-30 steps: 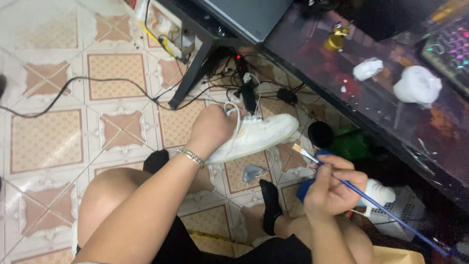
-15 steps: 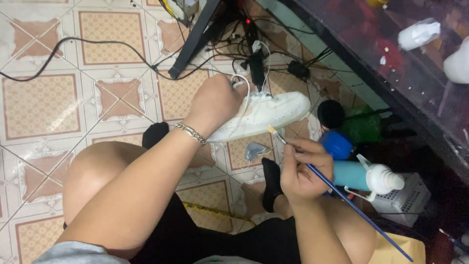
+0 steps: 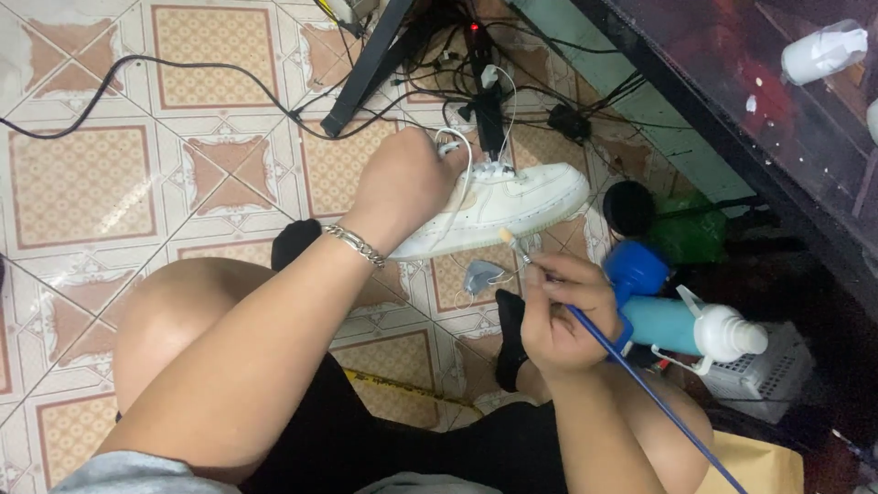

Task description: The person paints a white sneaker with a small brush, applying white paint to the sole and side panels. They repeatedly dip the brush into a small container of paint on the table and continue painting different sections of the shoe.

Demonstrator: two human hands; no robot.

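Your left hand [image 3: 407, 187] is closed around the heel end of the white sneaker [image 3: 498, 206], holding it up in the air above the tiled floor [image 3: 82, 183], toe pointing right. Your right hand [image 3: 558, 316] pinches a thin blue-handled brush [image 3: 631, 370], its pale tip touching the sole edge at the near side. You look to be mid-stroke along that edge; the next pass calls for a steady shoe and light pressure. A teal bottle [image 3: 681, 325] lies just right of you.

Open tiled floor [image 3: 101, 183] lies left of the sneaker [image 3: 498, 206]; tangled cables [image 3: 512, 87], a table leg [image 3: 366, 69] and bottles [image 3: 681, 320] crowd beyond and right.
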